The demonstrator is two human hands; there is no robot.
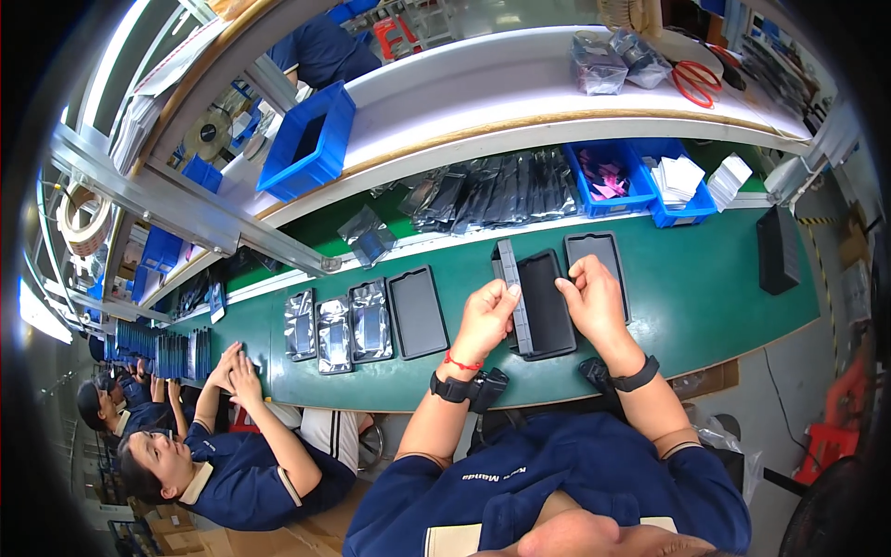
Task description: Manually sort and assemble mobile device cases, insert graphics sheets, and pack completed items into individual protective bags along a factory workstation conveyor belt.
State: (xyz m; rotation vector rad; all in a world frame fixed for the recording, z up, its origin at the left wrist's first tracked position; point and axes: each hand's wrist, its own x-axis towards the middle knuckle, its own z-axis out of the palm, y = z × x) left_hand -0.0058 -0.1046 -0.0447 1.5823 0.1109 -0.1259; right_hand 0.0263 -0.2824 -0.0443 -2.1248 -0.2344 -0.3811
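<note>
My left hand (489, 320) is closed on a dark grey tray (510, 271) that stands on edge, its narrow side facing up. Right beside it is an open black tray (548, 306) with a raised rim. My right hand (596, 302) has its fingers curled and its thumb against the right rim of that black tray. Behind my right hand, partly hidden by it, another grey tray (599, 247) lies on the green table. To the left of my hands lies a shallow grey tray (418, 312) with nothing in it.
Several trays with silvery-bagged dark items (370, 318) lie further left on the green table (705, 278). A co-worker's hands (238, 375) are at the left. At the back are black bagged pieces (501, 190), blue bins (613, 200) and a shelf (445, 111). A black block (777, 249) stands at the right.
</note>
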